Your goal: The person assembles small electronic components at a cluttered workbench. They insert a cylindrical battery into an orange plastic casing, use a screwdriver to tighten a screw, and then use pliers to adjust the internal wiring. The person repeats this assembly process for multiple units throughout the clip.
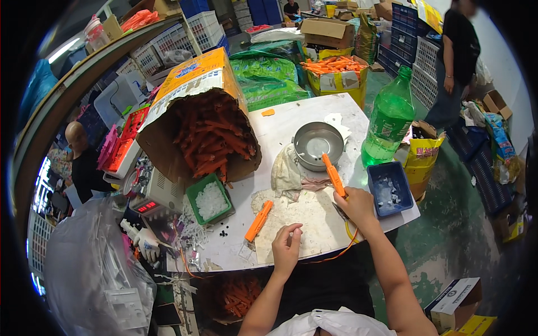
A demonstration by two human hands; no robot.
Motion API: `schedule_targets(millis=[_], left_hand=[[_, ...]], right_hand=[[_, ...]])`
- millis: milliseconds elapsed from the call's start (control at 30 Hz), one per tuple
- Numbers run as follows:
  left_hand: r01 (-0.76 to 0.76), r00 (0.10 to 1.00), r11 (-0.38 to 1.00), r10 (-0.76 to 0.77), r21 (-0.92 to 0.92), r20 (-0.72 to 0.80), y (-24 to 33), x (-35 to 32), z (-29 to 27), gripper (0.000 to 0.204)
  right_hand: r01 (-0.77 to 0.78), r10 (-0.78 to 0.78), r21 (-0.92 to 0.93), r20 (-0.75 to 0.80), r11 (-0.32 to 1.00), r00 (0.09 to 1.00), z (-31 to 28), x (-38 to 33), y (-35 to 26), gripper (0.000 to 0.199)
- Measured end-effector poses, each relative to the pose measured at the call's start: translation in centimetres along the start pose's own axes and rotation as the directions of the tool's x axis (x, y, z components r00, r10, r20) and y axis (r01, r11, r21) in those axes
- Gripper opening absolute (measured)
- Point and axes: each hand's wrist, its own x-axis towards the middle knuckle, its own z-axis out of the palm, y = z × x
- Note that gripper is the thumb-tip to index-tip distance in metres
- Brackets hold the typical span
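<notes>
My right hand (356,205) grips a long orange plastic tool (333,174) whose tip points into a round metal bowl (318,145). An orange wire runs from that hand down over the table edge. My left hand (287,244) rests on a stained white sheet (305,221), fingers pinched together on something too small to make out. A second orange piece (258,221) lies on the sheet just left of that hand. A crumpled cloth (288,171) sits under the bowl.
A tipped cardboard box (197,120) spills several orange pieces at the left. A green tray of white bits (209,200), a blue tray (390,189) and a green bottle (388,120) stand on the white table (291,115). A person (457,56) stands far right; another person (84,162) is at the left.
</notes>
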Motion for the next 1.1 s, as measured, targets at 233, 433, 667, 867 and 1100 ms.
schedule_targets(millis=[233, 433, 667, 867, 1100], left_hand=[[-0.07, 0.997, 0.997, 0.071, 0.025, -0.021, -0.3, 0.0, 0.0, 0.018], [-0.047, 0.999, 0.998, 0.046, 0.049, 0.023, -0.3, -0.1, 0.0, 0.021], [-0.032, 0.999, 0.997, 0.031, 0.075, 0.016, 0.6, 0.1, 0.1, 0.018], [-0.135, 0.99, 0.989, 0.137, 0.056, -0.029, -0.2, 0.1, 0.2, 0.016], [-0.069, 0.993, 0.922, 0.101, -0.381, 0.065, -0.2, -1.1, -1.6, 0.053]], right_hand=[[0.021, -0.021, 0.002, -0.017, 1.0, 1.0, 0.5, 0.1, 0.1, 0.038], [0.026, -0.026, -0.004, -0.047, 1.0, 0.999, 0.7, 0.1, 0.5, 0.039], [-0.016, 0.061, 0.356, -0.116, 0.934, 0.991, 1.6, 0.6, 0.9, 0.035], [-0.233, 0.029, 0.923, 0.236, 0.305, 0.971, -0.5, -2.6, -1.7, 0.036], [-0.264, -0.189, 0.928, 0.318, 0.263, 0.929, -1.2, -9.2, -5.7, 0.038]])
